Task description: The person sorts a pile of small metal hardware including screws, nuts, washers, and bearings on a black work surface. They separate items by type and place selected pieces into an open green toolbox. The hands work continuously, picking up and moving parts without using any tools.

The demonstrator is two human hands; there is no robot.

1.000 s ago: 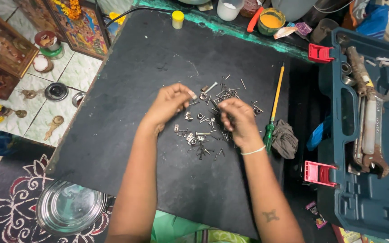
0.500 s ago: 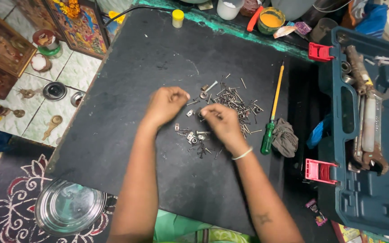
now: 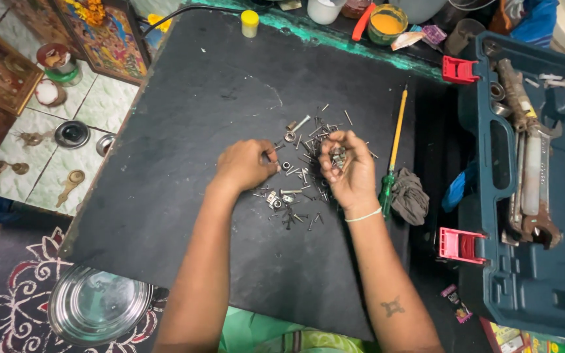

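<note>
Right hand (image 3: 348, 171) has lifted, now cupping screws (image 3: 339, 157); left hand (image 3: 246, 165) pinches a piece from the pile (image 3: 299, 176) at its 3 o'clock, sorting hardware

Both hands (image 3: 295, 167) sort screws (image 3: 305, 173) on a black mat (image 3: 184, 131).

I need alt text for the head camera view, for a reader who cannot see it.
Two bare hands sort a pile of screws and small metal parts on a black mat; the right hand cups several pieces, the left hand pinches one. A yellow-and-green screwdriver and an open blue tool case lie to the right.
</note>
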